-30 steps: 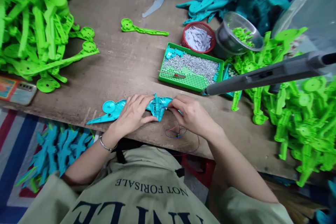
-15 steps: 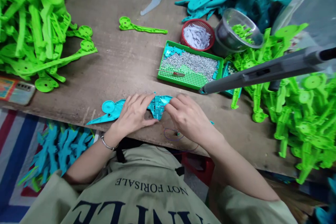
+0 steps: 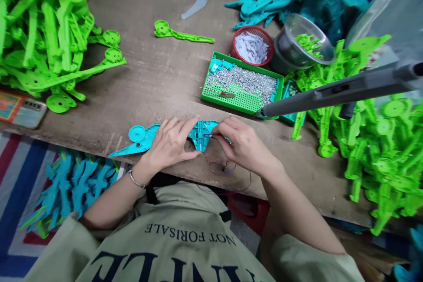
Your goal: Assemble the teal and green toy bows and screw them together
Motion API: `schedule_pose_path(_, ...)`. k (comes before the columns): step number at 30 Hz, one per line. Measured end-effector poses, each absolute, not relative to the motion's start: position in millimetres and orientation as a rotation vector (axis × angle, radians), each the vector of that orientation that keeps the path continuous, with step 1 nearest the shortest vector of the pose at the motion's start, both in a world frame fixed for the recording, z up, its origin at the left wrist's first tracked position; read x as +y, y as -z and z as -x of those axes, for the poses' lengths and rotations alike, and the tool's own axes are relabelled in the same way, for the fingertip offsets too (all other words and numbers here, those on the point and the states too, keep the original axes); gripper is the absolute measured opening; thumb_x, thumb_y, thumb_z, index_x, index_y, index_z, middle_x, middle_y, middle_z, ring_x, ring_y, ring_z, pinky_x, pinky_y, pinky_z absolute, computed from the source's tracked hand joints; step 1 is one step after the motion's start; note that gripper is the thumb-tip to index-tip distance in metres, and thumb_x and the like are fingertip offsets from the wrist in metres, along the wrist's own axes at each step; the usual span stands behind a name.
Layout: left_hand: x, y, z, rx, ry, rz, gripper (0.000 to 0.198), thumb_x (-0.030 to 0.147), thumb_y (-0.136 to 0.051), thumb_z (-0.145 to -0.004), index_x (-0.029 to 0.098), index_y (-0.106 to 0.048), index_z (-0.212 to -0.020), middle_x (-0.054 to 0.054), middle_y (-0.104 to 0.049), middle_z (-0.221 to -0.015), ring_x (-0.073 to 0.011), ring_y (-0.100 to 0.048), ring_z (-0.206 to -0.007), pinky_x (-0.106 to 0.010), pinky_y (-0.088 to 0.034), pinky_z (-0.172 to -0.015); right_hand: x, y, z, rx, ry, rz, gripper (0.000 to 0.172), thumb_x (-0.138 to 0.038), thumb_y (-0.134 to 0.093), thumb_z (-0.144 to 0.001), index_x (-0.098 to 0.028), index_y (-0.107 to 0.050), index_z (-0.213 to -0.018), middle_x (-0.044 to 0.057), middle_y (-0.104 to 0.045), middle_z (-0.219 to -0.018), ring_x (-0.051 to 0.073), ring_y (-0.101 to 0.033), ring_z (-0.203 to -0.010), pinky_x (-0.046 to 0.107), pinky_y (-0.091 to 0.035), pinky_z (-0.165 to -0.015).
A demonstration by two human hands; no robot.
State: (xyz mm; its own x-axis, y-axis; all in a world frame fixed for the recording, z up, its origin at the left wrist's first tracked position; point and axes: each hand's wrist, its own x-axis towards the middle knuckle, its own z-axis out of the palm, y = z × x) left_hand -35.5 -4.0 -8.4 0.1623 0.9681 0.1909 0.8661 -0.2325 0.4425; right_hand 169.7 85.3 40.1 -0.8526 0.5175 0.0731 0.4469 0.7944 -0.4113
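Note:
A turquoise plastic shell (image 3: 140, 134) lies along the front of the table, its inner side with ribs and compartments facing up in the middle. My left hand (image 3: 173, 139) is closed over it, thumb on the near side and fingers on the far side. At the shell's right part my right hand (image 3: 238, 141) has its fingers pinched together, with a small thin piece at their tips that I cannot make out. Thin red and blue wires (image 3: 214, 172) with a small dark green end loop on the table below my right hand.
Beyond my hands stands a green tray (image 3: 241, 105) of small metal screws with a screwdriver (image 3: 224, 93) on it. A red basket (image 3: 235, 48) holds white strips. Overhead, a grey power screwdriver (image 3: 313, 94) juts in from the right. Green parts (image 3: 49, 31) are heaped at both sides.
My right hand has drawn back slightly to the right, uncovering more of the shell and the thin piece at its fingertips. My left hand stays on the shell. The view has shifted slightly.

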Motion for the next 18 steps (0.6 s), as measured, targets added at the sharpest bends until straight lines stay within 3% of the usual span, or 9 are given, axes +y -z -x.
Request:
schedule_pose_path(6,-4.2,7.8,38.9,1.747,-0.644,-2.239,0.083,0.044,-0.081,-0.076,0.015,-0.047,-0.146,-0.015,-0.071,-0.126,-0.0318,-0.064,-0.105,-0.043,-0.048,-0.087,85.7,-7.3,-180.5,-2.368,-0.929,0.94,0.012,-0.026,-0.061,-0.095,-0.022,-0.066,-0.085,0.003,-0.07,-0.08,0.019,-0.061,-0.077,0.034,-0.046,-0.074)
schedule_pose_path(14,-5.8,14.0,39.6,1.71,-0.662,-2.257,0.084,0.044,-0.083,-0.075,0.014,-0.046,-0.145,-0.014,-0.071,-0.124,-0.0309,-0.065,-0.103,-0.042,-0.049,-0.085,75.9,17.4,-178.0,-2.243,-1.011,1.011,0.012,-0.03,-0.065,-0.094,-0.024,-0.069,-0.084,0.002,-0.072,-0.082,0.021,-0.062,-0.082,0.037,-0.045,-0.08)
schedule_pose_path(16,-5.4,14.7,41.0,1.675,-0.714,-2.219,0.074,0.045,-0.081,-0.078,0.015,-0.05,-0.139,-0.013,-0.07,-0.124,-0.0298,-0.064,-0.106,-0.042,-0.049,-0.087,75.7,18.4,-177.0,-2.254,-0.996,1.008,0.012,-0.03,-0.064,-0.094,-0.024,-0.069,-0.085,0.002,-0.073,-0.083,0.021,-0.062,-0.083,0.038,-0.045,-0.082)
schedule_pose_path(18,-4.2,13.5,41.7,1.662,-0.758,-2.172,0.049,0.044,-0.074,-0.085,0.017,-0.059,-0.123,-0.012,-0.07,-0.119,-0.028,-0.062,-0.106,-0.041,-0.048,-0.089,75.8,19.0,-176.5,-2.261,-0.981,0.993,0.012,-0.029,-0.064,-0.094,-0.024,-0.069,-0.084,0.003,-0.073,-0.085,0.02,-0.063,-0.084,0.038,-0.045,-0.083)
